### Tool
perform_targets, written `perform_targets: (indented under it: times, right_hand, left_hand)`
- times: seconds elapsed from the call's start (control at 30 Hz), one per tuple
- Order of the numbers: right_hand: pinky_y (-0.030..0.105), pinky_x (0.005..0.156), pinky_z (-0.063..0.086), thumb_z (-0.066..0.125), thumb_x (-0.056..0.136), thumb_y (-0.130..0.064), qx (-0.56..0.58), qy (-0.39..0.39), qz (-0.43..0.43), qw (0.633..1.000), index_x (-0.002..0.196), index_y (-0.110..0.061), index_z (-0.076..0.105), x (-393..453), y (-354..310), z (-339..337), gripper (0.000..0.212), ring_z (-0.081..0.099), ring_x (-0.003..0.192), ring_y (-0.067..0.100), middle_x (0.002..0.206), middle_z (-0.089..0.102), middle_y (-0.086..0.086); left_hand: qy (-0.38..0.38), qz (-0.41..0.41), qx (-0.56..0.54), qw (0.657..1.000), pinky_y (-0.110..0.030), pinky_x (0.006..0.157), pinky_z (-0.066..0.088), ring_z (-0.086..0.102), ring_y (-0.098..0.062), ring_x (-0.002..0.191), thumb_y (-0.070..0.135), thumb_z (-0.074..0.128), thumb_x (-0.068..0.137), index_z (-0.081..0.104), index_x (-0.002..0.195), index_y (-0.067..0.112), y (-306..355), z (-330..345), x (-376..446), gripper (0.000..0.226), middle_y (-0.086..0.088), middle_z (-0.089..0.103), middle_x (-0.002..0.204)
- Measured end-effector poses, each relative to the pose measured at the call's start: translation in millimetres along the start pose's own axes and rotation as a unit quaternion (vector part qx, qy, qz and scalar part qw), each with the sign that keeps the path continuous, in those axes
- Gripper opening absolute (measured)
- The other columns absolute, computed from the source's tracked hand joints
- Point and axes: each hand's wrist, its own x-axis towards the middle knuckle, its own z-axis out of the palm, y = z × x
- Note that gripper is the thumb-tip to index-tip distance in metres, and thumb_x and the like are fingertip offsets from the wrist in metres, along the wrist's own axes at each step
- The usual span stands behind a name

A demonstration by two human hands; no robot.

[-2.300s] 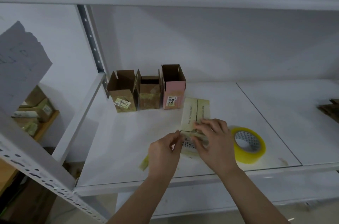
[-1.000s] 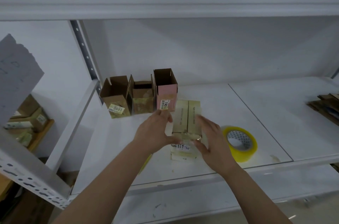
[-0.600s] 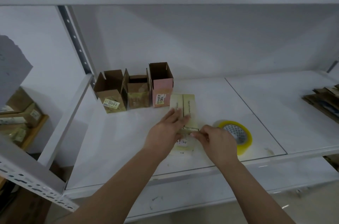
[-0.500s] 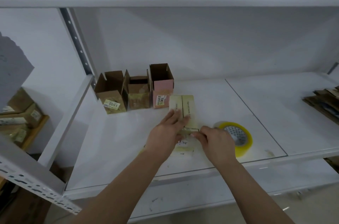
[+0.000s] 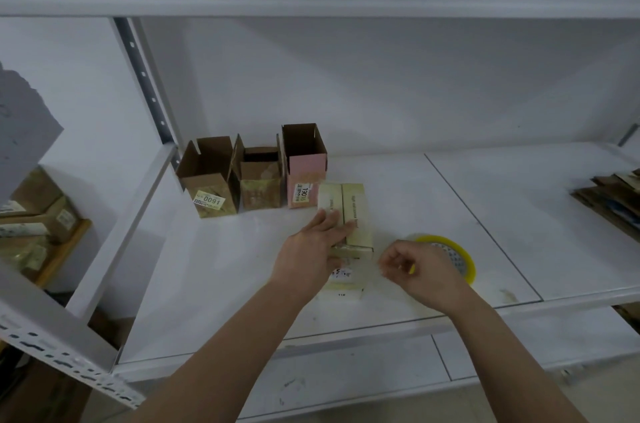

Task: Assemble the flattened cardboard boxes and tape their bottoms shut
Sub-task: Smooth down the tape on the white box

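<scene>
**Tape strip down, right hand off the box**

Moved since half a second ago: right hand (image 5: 420, 270) off the seam, now beside the pale cardboard box (image 5: 349, 242), fingers loosely curled; whether holding a tape end, cannot tell. Left hand (image 5: 317, 249) flat, fingers straight, pressing the bottom flaps shut. Box lying on the white shelf (image 5: 450, 200) near its front edge, bottom up, seam running away from view. Yellow tape roll (image 5: 460, 258) just right of the right hand.

Farther back: three assembled boxes standing open-topped in a row: brown box labelled 0091 (image 5: 209, 180), middle brown box (image 5: 260, 181), pink-fronted box (image 5: 304, 173). Flattened cardboard stack (image 5: 613, 197) at far right, still to assemble. Judged: fourth box nearly sealed.
</scene>
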Motion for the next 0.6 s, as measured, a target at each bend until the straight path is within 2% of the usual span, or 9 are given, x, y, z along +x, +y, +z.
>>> perform_targets:
  times: [0.07,0.2,0.27,0.33,0.47,0.6]
  right_hand:
    - [0.034,0.072,0.053,0.079,0.078,-0.035,-0.01,-0.002,0.002,1.0,0.075,-0.03,0.071,3.5,-6.6,-2.3,0.009,0.06,0.067,0.001,0.072,0.069,-0.016]
    - [0.028,0.064,0.04,0.074,0.078,-0.05,-0.117,0.02,-0.031,0.992,0.069,-0.023,0.071,15.8,-26.6,-2.9,0.029,0.055,0.06,0.008,0.06,0.061,-0.011]
    - [0.027,0.071,0.035,0.073,0.079,-0.051,-0.167,0.01,-0.039,0.985,0.065,-0.024,0.066,21.2,-36.4,-4.7,0.031,0.052,0.061,0.011,0.057,0.054,-0.012]
    - [0.029,0.078,0.037,0.071,0.081,-0.052,-0.207,-0.007,-0.034,0.978,0.066,-0.024,0.063,24.2,-41.1,-6.8,0.032,0.052,0.065,0.013,0.059,0.053,-0.011]
    - [0.029,0.087,0.036,0.074,0.075,-0.056,-0.203,-0.032,-0.031,0.978,0.07,-0.028,0.06,22.0,-37.0,-8.6,0.031,0.061,0.074,0.01,0.067,0.06,-0.014]
    - [0.031,0.094,0.031,0.069,0.077,-0.059,-0.249,-0.019,-0.027,0.968,0.074,-0.032,0.053,20.6,-37.3,-4.0,0.032,0.059,0.078,0.01,0.068,0.054,-0.016]
  left_hand:
    - [0.0,0.002,0.003,1.0,-0.027,0.116,0.022,0.01,-0.008,0.148,0.024,0.063,0.093,0.031,0.149,0.036,0.6,-0.2,0.1,0.066,0.01,0.018,0.16]
    - [-0.011,0.004,0.017,1.0,-0.028,0.116,0.021,0.011,-0.012,0.149,0.024,0.061,0.094,0.032,0.149,0.033,3.3,-0.3,1.0,0.063,0.008,0.019,0.16]
    - [-0.022,0.003,0.035,0.999,-0.03,0.116,0.024,0.012,-0.014,0.149,0.024,0.06,0.094,0.033,0.149,0.032,4.6,-2.2,2.7,0.062,0.006,0.019,0.16]
    - [-0.028,-0.001,0.043,0.999,-0.03,0.115,0.025,0.013,-0.014,0.149,0.024,0.06,0.094,0.034,0.149,0.032,5.4,-4.3,4.3,0.062,0.006,0.02,0.16]
    - [-0.027,-0.01,0.027,0.999,-0.028,0.116,0.021,0.012,-0.012,0.148,0.023,0.062,0.093,0.035,0.148,0.032,6.9,-5.5,3.4,0.062,0.007,0.02,0.16]
    - [-0.031,-0.013,0.022,0.999,-0.03,0.117,0.022,0.012,-0.013,0.149,0.021,0.062,0.093,0.034,0.149,0.031,7.2,-7.6,3.0,0.063,0.006,0.02,0.16]
